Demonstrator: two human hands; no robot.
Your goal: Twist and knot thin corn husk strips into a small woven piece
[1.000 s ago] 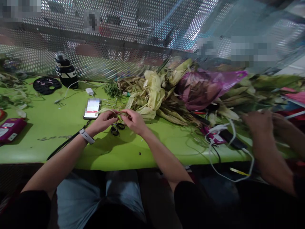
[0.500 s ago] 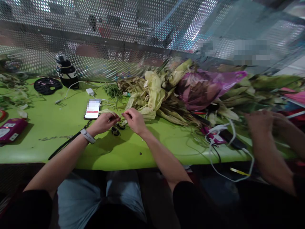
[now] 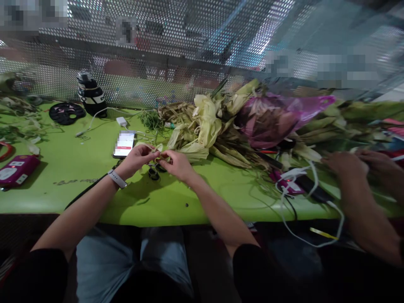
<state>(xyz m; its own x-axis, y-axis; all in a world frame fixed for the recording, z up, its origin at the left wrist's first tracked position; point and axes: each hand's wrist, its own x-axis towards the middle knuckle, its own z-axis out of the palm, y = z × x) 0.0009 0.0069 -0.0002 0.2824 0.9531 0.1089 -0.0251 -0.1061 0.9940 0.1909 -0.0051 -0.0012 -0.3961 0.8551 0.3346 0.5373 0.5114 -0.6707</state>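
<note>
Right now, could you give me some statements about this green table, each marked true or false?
1. The left hand and right hand pinch at a pale plant strip. True.
2. The phone has a dark screen. False: its screen is lit.
3. A black bottle stands near the perforated panel. True.
4. The purple plastic bag lies left of the phone. False: it lies to the phone's right, among husks.
5. A pale wristband is on the left wrist. True.

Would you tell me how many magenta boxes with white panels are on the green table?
2: the left box at the view's left edge, and the right box beside looped white cable. The husks may hide others.
</note>
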